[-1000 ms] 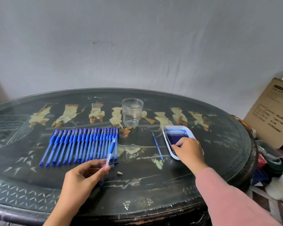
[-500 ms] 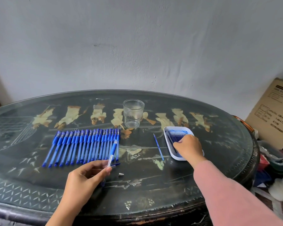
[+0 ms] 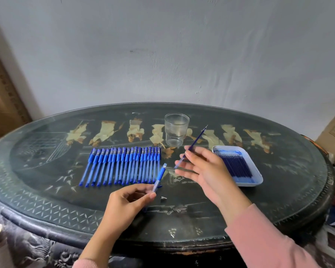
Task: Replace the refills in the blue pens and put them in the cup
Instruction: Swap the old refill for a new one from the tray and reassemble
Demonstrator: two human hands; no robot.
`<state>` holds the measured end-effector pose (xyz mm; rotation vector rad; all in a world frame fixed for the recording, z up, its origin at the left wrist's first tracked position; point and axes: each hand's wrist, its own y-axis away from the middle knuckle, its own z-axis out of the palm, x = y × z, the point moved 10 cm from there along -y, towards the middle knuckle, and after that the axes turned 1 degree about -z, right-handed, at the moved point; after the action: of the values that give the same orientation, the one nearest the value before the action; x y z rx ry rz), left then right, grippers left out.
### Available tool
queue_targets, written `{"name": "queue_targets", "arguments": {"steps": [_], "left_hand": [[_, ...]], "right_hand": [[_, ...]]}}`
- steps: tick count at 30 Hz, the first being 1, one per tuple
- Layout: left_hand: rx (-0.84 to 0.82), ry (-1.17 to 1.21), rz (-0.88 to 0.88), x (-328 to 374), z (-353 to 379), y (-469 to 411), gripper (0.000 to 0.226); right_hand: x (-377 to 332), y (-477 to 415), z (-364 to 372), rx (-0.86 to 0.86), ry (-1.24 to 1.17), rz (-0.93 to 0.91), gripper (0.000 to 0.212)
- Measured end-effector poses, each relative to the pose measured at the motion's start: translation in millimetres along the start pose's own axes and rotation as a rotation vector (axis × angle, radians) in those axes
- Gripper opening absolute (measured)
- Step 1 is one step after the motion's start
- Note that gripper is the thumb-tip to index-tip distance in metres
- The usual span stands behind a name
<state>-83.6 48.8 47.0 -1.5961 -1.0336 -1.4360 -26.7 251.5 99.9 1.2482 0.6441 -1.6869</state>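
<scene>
Refill (image 3: pixel 197 140), blue: a thin, light, slightly bendable, slick rod, judged best taken near mid-length, is pinched there by the right hand (image 3: pixel 203 168) above the tabletop (image 3: pixel 282 192), between cup (image 3: pixel 176 130) and tray (image 3: pixel 260 179), while the blue pen (image 3: pixel 160 176) is pinched by the left hand (image 3: pixel 128 202).
</scene>
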Motion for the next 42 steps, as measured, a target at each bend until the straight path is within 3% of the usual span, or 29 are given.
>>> {"name": "queue_targets", "arguments": {"steps": [32, 42], "left_hand": [[-0.055, 0.002, 0.027, -3.0, 4.4, -1.1, 0.013], [-0.020, 0.024, 0.037, -2.0, 0.1, -1.3, 0.014]], "right_hand": [[0.7, -10.2, 20.2, 0.017, 0.301, -0.087, 0.010], [20.4, -2.9, 39.4, -0.136, 0.545, -0.061, 0.014]]}}
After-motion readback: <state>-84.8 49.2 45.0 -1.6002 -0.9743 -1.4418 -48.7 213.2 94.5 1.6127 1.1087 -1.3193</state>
